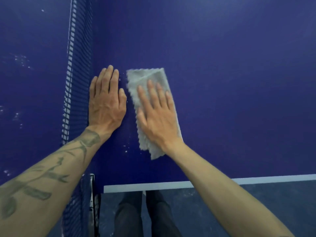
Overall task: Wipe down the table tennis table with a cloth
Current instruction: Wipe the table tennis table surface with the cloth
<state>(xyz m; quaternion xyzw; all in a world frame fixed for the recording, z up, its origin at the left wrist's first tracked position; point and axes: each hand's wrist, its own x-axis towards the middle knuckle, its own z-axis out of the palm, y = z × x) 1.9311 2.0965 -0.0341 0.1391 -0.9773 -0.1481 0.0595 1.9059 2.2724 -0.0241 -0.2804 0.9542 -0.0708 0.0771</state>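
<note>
The right hand (157, 115) lies flat on the cloth (150, 77) and hides its middle from me; I see only its scalloped left edge and both ends. The tabletop (239, 82) runs out past the top, left and right edges. The net (75, 82) is cut off at the top. White specks (125, 147) near the cloth are too small for me to identify.
</note>
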